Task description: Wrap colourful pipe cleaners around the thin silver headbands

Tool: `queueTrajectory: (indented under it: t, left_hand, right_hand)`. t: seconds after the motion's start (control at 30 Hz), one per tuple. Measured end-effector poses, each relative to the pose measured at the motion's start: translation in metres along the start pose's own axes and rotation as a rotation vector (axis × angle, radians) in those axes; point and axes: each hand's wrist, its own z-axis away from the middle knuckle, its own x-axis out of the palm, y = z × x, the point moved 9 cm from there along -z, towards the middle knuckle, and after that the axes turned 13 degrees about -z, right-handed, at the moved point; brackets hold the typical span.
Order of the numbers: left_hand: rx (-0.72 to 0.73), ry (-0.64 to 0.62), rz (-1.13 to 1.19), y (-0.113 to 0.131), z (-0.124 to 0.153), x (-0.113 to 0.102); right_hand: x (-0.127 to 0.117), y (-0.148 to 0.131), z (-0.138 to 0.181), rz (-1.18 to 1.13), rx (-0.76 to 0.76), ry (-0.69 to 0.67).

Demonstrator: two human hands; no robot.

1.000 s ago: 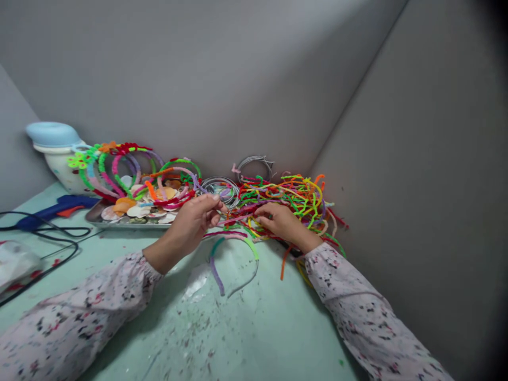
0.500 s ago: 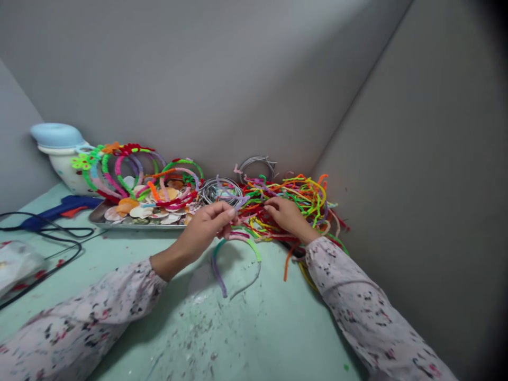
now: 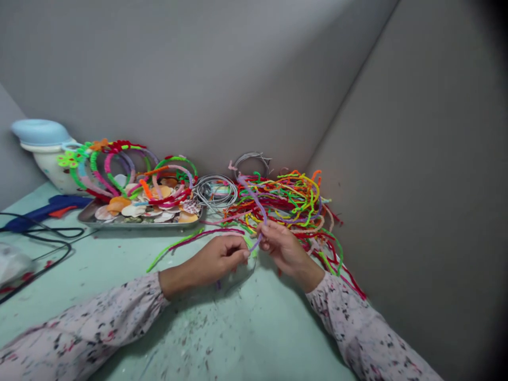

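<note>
A purple pipe cleaner [image 3: 257, 203] rises in a curve between my hands, its upper end near the colourful pile. My right hand [image 3: 283, 248] pinches it near its lower part. The fingertips of my left hand [image 3: 224, 259] are closed on its lower end. Beneath the hands, a partly wrapped headband [image 3: 251, 244] lies on the table, mostly hidden; a bit of its green wrapping shows. Just beyond my left hand lie a green pipe cleaner [image 3: 159, 257] and a dark pink one. The pile of mixed pipe cleaners [image 3: 293, 198] is beyond my right hand.
At the back left, a metal tray [image 3: 138, 226] holds shells and wrapped headbands [image 3: 115, 166]. Bare wire hoops [image 3: 216, 191] lie beside it. A blue glue gun [image 3: 47, 211], black cable [image 3: 59, 246] and blue-lidded container [image 3: 50, 159] are farther left. Grey walls close in behind and right.
My right hand has come out of the pile toward me with the purple pipe cleaner, and my left hand now meets it. A green and a dark pink pipe cleaner now lie beyond my left hand.
</note>
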Motion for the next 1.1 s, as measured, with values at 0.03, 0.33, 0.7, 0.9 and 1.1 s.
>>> queueTrajectory:
  t: [0.03, 0.33, 0.7, 0.9, 1.1]
  left_hand:
    - [-0.004, -0.012, 0.010, -0.002, 0.001, 0.002]
    - [-0.091, 0.278, 0.242, -0.018, -0.004, -0.028]
    - [-0.215, 0.496, 0.497, -0.050, -0.002, -0.058]
    - [-0.240, 0.534, 0.552, -0.052, -0.002, -0.064]
    - [-0.241, 0.556, 0.639, -0.054, -0.002, -0.067]
  right_hand:
    - [-0.004, 0.000, 0.000, -0.027, -0.019, 0.016]
    - [0.001, 0.031, 0.008, -0.028, 0.117, -0.060]
    - [0.003, 0.048, 0.012, 0.001, 0.231, -0.112]
    - [0.008, 0.054, 0.016, 0.033, 0.293, -0.195]
    - [0.014, 0.054, 0.021, 0.036, 0.327, -0.250]
